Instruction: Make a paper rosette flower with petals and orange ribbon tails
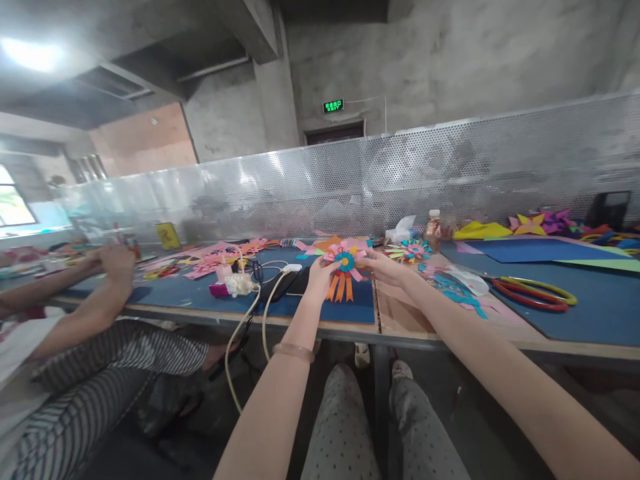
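Note:
A paper rosette (345,262) with a blue centre ring, pink loops and orange tails is held up over the blue mat near the table's front edge. My left hand (323,277) pinches its left side. On its right side, the fingers of my right hand (383,267) close on the pink paper. Just behind the rosette lie orange and pink paper pieces (330,244). Another multicoloured paper rosette (415,250) rests on the table to the right of my right hand.
Red and yellow-handled scissors (537,293) lie at the right, near blue paper sheets (545,252). A power strip (293,268) with cables is left of my hands. Pink paper strips (220,259) spread further left. Another person's hands (117,260) are at the far left.

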{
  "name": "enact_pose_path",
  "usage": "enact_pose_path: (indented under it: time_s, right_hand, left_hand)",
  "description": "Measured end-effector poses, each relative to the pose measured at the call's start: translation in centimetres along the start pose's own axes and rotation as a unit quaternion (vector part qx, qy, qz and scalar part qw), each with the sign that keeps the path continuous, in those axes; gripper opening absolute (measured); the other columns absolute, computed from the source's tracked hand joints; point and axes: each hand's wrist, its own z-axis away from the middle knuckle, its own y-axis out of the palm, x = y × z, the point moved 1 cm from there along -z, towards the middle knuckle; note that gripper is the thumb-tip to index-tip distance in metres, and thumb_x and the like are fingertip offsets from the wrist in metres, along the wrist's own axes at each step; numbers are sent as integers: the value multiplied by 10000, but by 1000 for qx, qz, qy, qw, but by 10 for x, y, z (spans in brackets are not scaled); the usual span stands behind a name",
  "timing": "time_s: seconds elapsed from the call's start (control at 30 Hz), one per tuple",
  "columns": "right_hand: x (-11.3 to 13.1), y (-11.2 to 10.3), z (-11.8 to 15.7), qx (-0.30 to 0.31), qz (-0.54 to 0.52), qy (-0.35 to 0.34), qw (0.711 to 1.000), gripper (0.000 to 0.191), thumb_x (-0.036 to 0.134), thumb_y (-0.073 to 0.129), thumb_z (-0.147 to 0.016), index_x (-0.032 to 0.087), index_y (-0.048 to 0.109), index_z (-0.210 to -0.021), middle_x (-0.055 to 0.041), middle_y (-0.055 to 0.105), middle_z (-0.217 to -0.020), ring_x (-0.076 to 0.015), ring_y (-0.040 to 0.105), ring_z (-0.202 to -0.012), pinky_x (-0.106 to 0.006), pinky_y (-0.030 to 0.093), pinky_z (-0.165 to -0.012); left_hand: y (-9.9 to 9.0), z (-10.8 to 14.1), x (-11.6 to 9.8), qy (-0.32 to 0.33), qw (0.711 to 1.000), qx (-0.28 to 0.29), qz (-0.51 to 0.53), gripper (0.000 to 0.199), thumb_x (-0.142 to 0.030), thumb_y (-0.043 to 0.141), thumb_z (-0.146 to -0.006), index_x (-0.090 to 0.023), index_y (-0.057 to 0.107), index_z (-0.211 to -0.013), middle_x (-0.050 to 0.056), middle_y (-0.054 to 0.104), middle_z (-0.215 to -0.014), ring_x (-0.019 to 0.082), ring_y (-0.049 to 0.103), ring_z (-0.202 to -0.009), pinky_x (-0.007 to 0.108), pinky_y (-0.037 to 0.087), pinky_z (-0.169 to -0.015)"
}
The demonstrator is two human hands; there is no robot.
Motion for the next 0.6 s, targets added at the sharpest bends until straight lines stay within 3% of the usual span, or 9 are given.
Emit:
enact_pose_path:
  time_s: [0.23,0.47,0.6]
  right_hand:
    - [-9,3,-11,-68,0,-58,996,249,236,520,-861,142,509,-1092,-46,566,-977,-136,576,-772,-301,504,-655]
    - [-8,-15,-14,-113,-11,-95,989,228,269,512,-866,132,531,-1047,-48,572,-974,-139,579,-784,-309,502,-669]
    - [-6,-15,-12,-116,-13,-109,987,229,274,512,-867,132,535,-1045,-47,579,-964,-137,582,-778,-309,504,-668]
  left_hand:
    - [2,4,2,0,999,19,-34,280,-278,509,-852,-141,511,-1095,73,556,-1062,178,575,-876,367,496,-733]
    - [15,16,-1,34,989,106,-102,254,-215,561,-819,-130,539,-1057,65,584,-1040,188,575,-922,401,470,-807]
    - [14,17,0,38,978,134,-153,219,-223,574,-810,-122,569,-1004,61,600,-1014,190,576,-926,410,458,-825]
